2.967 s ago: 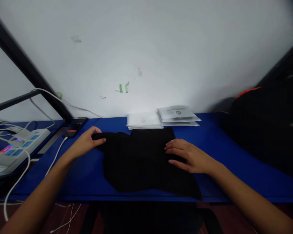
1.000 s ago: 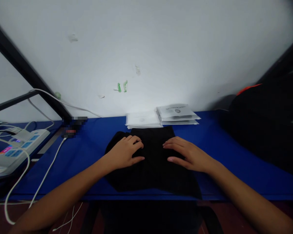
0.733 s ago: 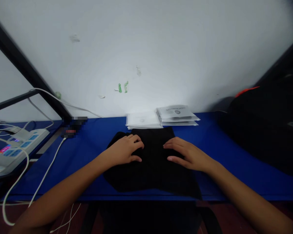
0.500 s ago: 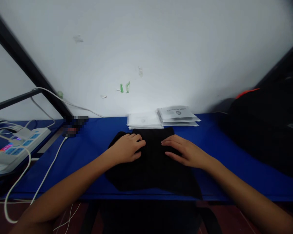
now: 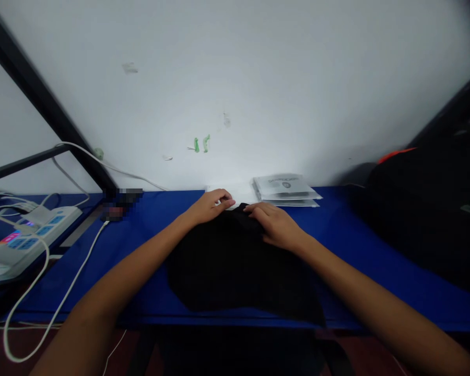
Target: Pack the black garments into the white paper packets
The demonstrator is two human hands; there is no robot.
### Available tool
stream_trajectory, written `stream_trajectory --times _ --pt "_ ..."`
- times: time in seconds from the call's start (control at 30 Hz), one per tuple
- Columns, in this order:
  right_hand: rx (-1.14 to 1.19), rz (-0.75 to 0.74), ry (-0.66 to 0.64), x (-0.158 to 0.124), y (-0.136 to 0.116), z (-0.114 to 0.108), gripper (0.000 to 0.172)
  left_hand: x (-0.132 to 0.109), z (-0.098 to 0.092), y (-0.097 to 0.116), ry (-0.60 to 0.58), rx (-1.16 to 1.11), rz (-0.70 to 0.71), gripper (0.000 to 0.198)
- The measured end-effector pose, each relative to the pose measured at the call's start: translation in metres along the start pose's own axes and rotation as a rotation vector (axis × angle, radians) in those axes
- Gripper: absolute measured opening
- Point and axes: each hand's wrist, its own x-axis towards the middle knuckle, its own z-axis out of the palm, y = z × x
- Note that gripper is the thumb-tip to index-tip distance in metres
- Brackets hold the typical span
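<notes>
A black cloth (image 5: 238, 266) lies on the blue table, its near edge close to the table's front. My left hand (image 5: 215, 205) is at the cloth's far edge, thumb and fingers pinched together on it. Beside it on the right, my right hand (image 5: 272, 222) has its fingers closed on a bunched part of the same edge. Just beyond the hands are flat white packets (image 5: 241, 192), partly covered by my left hand, and a stack of translucent printed bags (image 5: 284, 187).
At the left are a white power strip (image 5: 35, 235) with cables and a blurred dark object (image 5: 121, 203). A large black item (image 5: 426, 209) with an orange edge fills the right side. A white wall (image 5: 235, 78) rises behind the blue table (image 5: 141, 282).
Both hands have moved away from me to the cloth's far edge and closer together. Their fingers, spread flat before, have closed on the cloth, which is bunched there.
</notes>
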Motion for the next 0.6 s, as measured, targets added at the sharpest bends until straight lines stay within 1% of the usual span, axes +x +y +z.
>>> stream_trajectory --times 0.03,0.07,0.17,0.23,0.33,0.37,0.47,0.6 --pt "-0.017 0.013 -0.036 -0.003 0.001 0.002 0.041 0.004 0.001 -0.012 -0.050 0.115 -0.039 0.022" --pt "-0.027 0.031 -0.084 -0.006 0.001 0.005 0.044 0.008 0.003 -0.023 -0.086 0.157 -0.064 0.016" --pt "-0.008 0.084 -0.221 -0.013 0.001 0.007 0.054 0.014 0.007 -0.043 -0.184 0.199 -0.104 0.010" --pt "0.037 0.092 -0.270 -0.015 0.000 0.006 0.065 0.014 0.008 -0.046 -0.219 0.208 -0.120 0.011" --pt "0.095 0.082 -0.308 -0.016 -0.001 0.001 0.080 0.013 0.005 -0.043 -0.259 0.210 -0.119 0.017" --pt "0.105 0.082 -0.314 -0.016 -0.001 0.000 0.082 0.013 0.004 -0.041 -0.277 0.202 -0.114 0.018" --pt "0.114 0.093 -0.319 -0.016 -0.001 0.000 0.080 0.015 0.001 -0.042 -0.325 0.166 -0.099 0.019" --pt "0.125 0.107 -0.327 -0.017 -0.001 0.001 0.080 0.022 0.001 -0.051 -0.354 0.120 -0.091 0.021"
